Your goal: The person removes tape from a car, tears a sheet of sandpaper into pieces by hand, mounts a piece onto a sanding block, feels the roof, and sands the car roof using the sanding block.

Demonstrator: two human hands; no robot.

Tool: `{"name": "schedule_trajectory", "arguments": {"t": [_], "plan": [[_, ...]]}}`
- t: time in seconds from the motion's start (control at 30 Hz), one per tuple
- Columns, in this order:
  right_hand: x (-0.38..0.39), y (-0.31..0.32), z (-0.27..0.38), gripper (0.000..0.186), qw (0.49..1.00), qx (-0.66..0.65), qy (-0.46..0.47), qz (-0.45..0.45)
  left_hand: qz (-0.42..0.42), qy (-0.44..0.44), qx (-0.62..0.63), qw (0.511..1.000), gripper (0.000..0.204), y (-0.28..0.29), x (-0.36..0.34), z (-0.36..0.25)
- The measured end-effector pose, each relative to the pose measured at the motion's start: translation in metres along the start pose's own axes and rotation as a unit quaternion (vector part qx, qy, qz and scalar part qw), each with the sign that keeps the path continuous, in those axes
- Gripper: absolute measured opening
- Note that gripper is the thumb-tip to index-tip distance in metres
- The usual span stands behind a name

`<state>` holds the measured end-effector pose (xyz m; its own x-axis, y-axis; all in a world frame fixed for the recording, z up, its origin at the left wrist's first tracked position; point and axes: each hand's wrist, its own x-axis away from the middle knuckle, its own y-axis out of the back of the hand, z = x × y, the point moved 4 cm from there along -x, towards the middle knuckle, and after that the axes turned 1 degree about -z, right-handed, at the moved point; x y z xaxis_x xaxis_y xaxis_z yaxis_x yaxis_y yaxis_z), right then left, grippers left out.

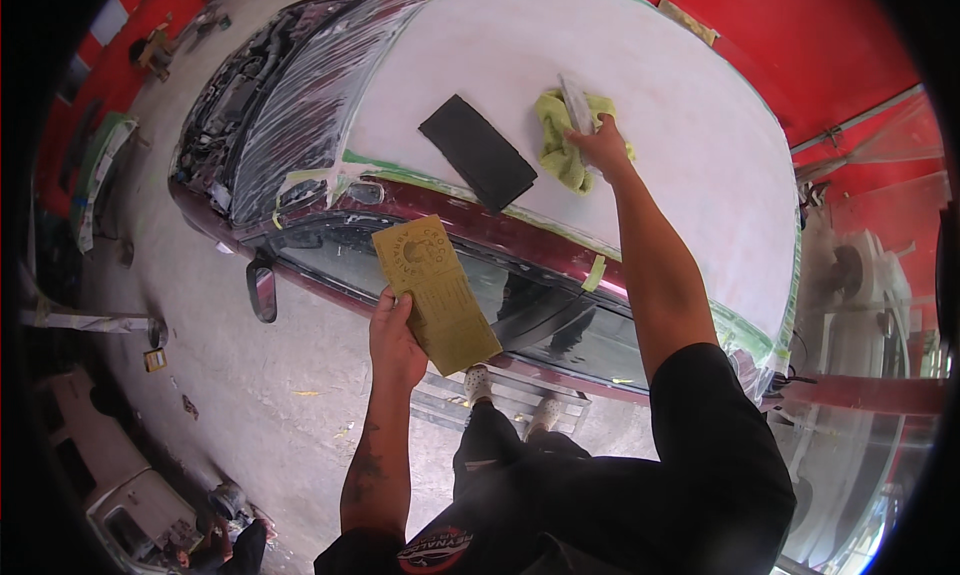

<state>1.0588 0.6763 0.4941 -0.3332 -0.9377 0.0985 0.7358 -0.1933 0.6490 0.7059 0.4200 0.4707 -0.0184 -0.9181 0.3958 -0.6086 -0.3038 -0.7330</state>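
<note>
My left hand (pixel 396 343) pinches the near-left edge of a tan sheet of sandpaper (pixel 440 300), its printed backing facing up, over the car's side window. Stretched across the white, sanded-looking car roof (pixel 710 145), my right hand (pixel 602 147) is closed on a pale, flat, translucent piece (pixel 575 103) whose exact kind I cannot make out. Under it lies a crumpled yellow-green towel (pixel 552 150). To the towel's left, a dark sheet of sandpaper (pixel 480 153) lies flat near the roof's edge, apart from both hands.
Streaked film covers the windshield (pixel 310 95), and the engine bay (pixel 235 100) is exposed. A side mirror (pixel 262 290) sticks out at left. My feet are on a slatted platform (pixel 440 403). Another vehicle (pixel 120 455) stands lower left; plastic sheeting (pixel 850 455) hangs at right.
</note>
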Motion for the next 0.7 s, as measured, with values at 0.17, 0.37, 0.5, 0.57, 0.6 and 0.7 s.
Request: {"name": "schedule_trajectory", "arguments": {"t": [0.17,0.37,0.5,0.57,0.6,0.7], "plan": [[0.02,0.013,-0.015,0.094,0.997,-0.057,-0.029,0.04,0.065,0.024,0.008,0.998,0.028,-0.042,-0.041,0.02],[0.059,0.035,-0.013,0.073,0.966,-0.254,-0.013,0.037,0.127,0.019,0.015,0.992,0.037,-0.074,-0.055,0.043],[0.162,0.039,-0.001,0.058,0.97,-0.211,0.123,0.002,0.12,0.012,0.015,0.993,0.038,-0.095,-0.058,0.055],[0.218,0.028,0.006,0.064,0.968,-0.187,0.162,0.045,0.144,0.042,0.062,0.987,0.036,-0.108,-0.054,0.066],[0.238,0.026,0.009,0.064,0.974,-0.129,0.178,0.06,0.129,0.048,0.052,0.989,0.036,-0.113,-0.052,0.072],[0.269,0.02,0.014,0.065,0.974,-0.105,0.193,0.046,0.193,0.118,0.135,0.965,0.05,-0.131,-0.038,0.091]]}}
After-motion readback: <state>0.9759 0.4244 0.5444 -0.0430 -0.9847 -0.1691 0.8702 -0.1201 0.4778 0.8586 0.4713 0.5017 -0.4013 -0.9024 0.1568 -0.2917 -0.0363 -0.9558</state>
